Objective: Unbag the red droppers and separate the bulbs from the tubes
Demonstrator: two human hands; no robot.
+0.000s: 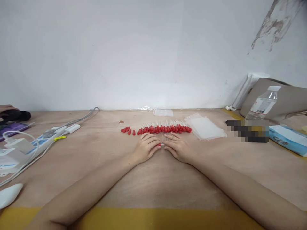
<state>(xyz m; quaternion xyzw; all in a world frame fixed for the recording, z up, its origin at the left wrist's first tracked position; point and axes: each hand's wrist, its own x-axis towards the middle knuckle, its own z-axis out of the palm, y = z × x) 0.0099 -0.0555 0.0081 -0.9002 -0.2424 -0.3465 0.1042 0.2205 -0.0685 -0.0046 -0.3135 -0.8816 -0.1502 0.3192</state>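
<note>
A row of glass droppers with red rubber bulbs [165,128] lies across the wooden table, their clear tubes pointing towards the wall. Just in front of the row, my left hand [146,148] curls palm down, and a red bulb [158,144] shows between its thumb and fingers. A thin clear tube seems to run from that bulb towards my right hand [178,147]. That hand rests low with its fingers stretched out and thumb apart, fingertips over clear material in the gap. What lies under both palms is hidden.
Several loose red bulbs [129,131] lie left of the row. Clear plastic bags [206,127] are stacked at right. A power strip [35,150] with cables occupies the left, near a person's hand [6,108]. A bottle [262,105] and tissue pack [287,140] stand right.
</note>
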